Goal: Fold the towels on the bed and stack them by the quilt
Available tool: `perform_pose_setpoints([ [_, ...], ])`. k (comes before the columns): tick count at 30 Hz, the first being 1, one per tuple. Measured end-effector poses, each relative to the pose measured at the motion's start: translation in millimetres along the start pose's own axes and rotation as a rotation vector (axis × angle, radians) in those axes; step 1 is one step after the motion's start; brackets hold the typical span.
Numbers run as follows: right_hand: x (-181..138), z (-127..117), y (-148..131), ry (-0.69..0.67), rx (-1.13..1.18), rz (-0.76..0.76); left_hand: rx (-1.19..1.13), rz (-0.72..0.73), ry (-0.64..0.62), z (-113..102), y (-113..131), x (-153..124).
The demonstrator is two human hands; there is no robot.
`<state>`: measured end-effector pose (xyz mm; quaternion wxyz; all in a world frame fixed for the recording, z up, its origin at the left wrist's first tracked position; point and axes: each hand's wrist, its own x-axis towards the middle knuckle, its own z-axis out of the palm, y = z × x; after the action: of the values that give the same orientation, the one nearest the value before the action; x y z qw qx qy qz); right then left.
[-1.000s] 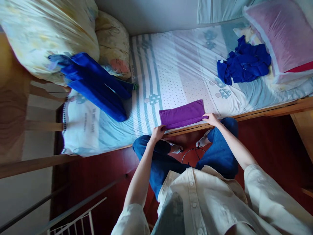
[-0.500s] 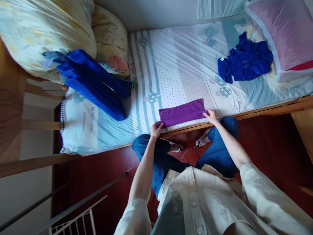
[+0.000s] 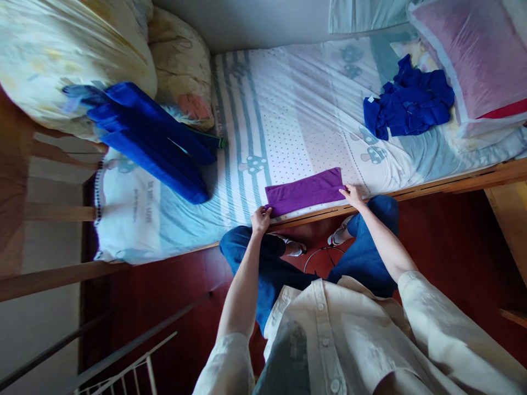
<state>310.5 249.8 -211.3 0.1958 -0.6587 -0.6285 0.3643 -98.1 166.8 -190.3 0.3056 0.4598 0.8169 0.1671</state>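
Note:
A purple towel (image 3: pixel 304 192), folded into a long strip, lies at the near edge of the bed. My left hand (image 3: pixel 261 220) pinches its near left corner. At the other end, my right hand (image 3: pixel 351 196) has the near right corner between thumb and fingers. The towel rests flat on the dotted sheet, its far edge slightly slanted. A fold line runs along its length.
Folded blue clothing (image 3: pixel 152 142) lies on the left of the bed, beside a pillow (image 3: pixel 181 71). Crumpled blue clothing (image 3: pixel 411 104) sits at the right by a pink cushion (image 3: pixel 465 60). A wooden bed rail (image 3: pixel 436 189) borders the near side.
The camera view has shifted slightly. Both hands keep hold of the towel's near corners, and the towel looks almost the same.

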Motion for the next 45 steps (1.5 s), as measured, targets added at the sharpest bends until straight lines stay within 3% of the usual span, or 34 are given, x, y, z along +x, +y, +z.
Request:
perform_pose_setpoints([
  [18, -5, -3, -5, -0.038, 0.174, 0.031, 0.006, 0.026, 0.012, -1, -1, -2],
  [36, -10, 1, -9, 0.040, -0.003, 0.008, -0.025, 0.013, 0.012, 0, 8, -9],
  [42, -23, 2, -23, 0.185, -0.143, -0.063, 0.077, 0.236, 0.159, -3, 6, -21],
  [45, -33, 1, -34, 0.183, -0.284, -0.220, 0.211, 0.462, 0.077, -2, 11, -28],
])
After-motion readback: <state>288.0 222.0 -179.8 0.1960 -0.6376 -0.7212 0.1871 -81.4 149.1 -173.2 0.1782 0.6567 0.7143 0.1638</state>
